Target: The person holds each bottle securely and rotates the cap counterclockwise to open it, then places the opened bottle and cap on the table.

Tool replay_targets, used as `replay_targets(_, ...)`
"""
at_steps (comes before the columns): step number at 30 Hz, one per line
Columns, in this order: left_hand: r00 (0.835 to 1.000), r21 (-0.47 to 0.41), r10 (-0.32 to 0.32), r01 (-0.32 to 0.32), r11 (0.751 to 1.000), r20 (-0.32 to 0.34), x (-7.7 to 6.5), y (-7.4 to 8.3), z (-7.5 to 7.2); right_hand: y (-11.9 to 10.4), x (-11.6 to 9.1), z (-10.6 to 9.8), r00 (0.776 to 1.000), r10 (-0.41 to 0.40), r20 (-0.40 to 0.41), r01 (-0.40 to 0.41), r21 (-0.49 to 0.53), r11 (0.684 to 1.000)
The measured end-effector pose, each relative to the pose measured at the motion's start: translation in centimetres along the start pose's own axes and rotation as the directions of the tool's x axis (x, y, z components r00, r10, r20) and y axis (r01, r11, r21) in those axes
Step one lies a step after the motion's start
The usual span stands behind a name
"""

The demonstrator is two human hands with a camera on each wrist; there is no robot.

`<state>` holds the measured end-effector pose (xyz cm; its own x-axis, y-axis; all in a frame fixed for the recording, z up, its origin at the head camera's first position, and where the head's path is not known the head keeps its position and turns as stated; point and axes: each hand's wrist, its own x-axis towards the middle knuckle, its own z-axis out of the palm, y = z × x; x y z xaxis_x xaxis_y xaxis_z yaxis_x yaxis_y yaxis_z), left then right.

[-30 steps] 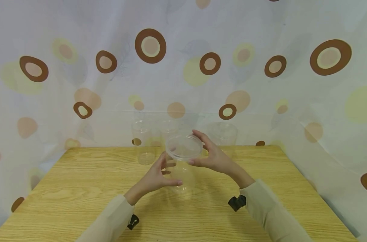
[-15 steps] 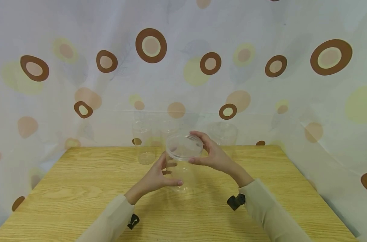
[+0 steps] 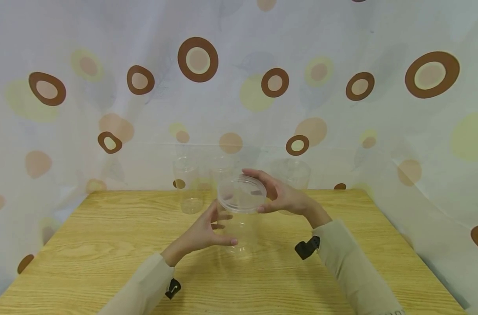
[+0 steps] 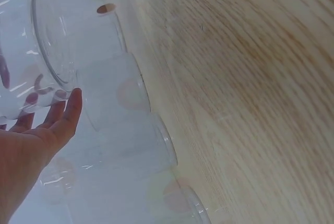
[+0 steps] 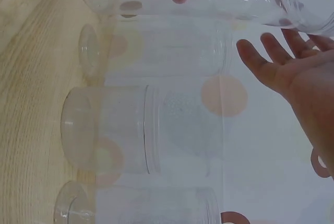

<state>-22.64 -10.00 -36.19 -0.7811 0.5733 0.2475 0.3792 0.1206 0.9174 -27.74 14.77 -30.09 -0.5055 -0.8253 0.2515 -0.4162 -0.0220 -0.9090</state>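
One clear jar [image 3: 242,227], two-handed.
Left hand [image 3: 201,231] curls round its eight o'clock side, probably steadying; right hand [image 3: 285,197] curves fingers round the lid [image 3: 240,194] at two.

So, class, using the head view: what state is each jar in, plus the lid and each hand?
Held clear jar, off the table
Lid, on the held jar; tightness unclear
Left hand, gripping the jar's body
Right hand, thumb and fingers around the lid's edge
Left back jar, upright on the table
Middle back jar, upright, partly hidden
Right back jar, upright; whether another stands behind is unclear
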Motion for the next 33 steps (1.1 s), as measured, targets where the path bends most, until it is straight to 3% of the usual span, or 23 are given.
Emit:
replay_targets(5,1.0,-0.002,-0.009,0.009,1.0,-0.019,0.0,-0.1,0.1,-0.2,-0.6,1.0,0.984,-0.055,-0.171,0.026,-0.164,0.986)
replay_targets(11,0.999,-0.008,-0.026,0.026,1.0,-0.039,0.1,0.0,0.1,0.0,-0.9,3.1,0.912,-0.104,-0.396,-0.026,-0.311,0.95)
replay_targets(16,0.999,-0.006,-0.021,0.02,1.0,-0.037,0.2,-0.1,0.2,0.1,-0.9,4.5,0.868,-0.081,-0.49,-0.1,-0.333,0.938)
replay_targets(21,0.999,-0.012,-0.017,0.017,1.0,-0.031,0.2,-0.1,0.2,0.1,-0.8,4.9,0.848,-0.057,-0.527,-0.135,-0.319,0.938)
replay_targets(26,0.999,-0.014,-0.014,0.013,1.0,-0.033,0.2,0.0,0.3,0.1,-0.7,4.5,0.861,-0.049,-0.507,-0.128,-0.309,0.943)
replay_targets(33,1.0,-0.006,-0.023,0.022,1.0,-0.017,0.2,0.1,0.2,0.6,-0.7,2.6,0.95,-0.056,-0.309,-0.005,-0.192,0.981)
